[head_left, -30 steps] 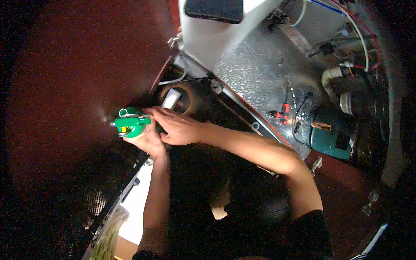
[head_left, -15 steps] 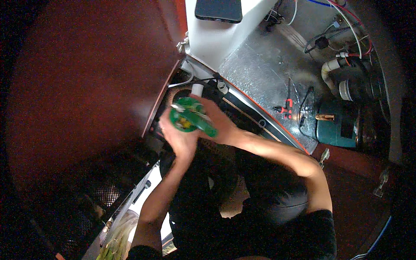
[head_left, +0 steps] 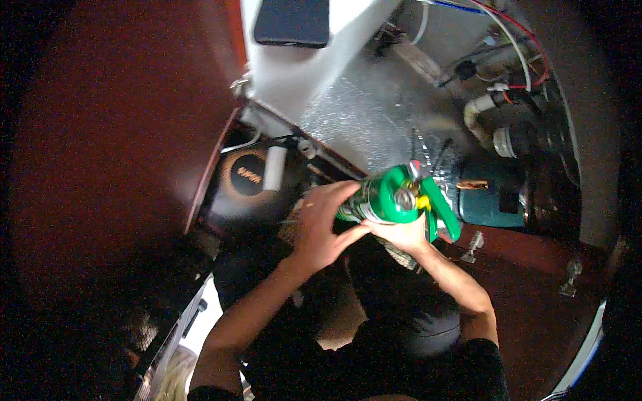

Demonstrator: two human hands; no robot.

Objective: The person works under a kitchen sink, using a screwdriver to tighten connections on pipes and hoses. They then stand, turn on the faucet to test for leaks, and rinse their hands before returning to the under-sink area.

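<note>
Green spray can (head_left: 391,198) sitting right of centre in the frame, tipped on its side with the yellow nozzle end pointing right. Left hand (head_left: 322,226) wrapped around the can's base end, fingers curled shut on it. Right hand (head_left: 404,233) cupping it from underneath, closed on it too. Teal motor (head_left: 488,197) just right of the can, white pipes (head_left: 483,110) upper right, dark phone (head_left: 292,22) up top.

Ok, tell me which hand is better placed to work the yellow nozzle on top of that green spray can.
Probably the right hand: it cradles the green spray can from below at the capped end, close to the yellow nozzle. The left hand grips the can's body farther back, steadying it.
</note>
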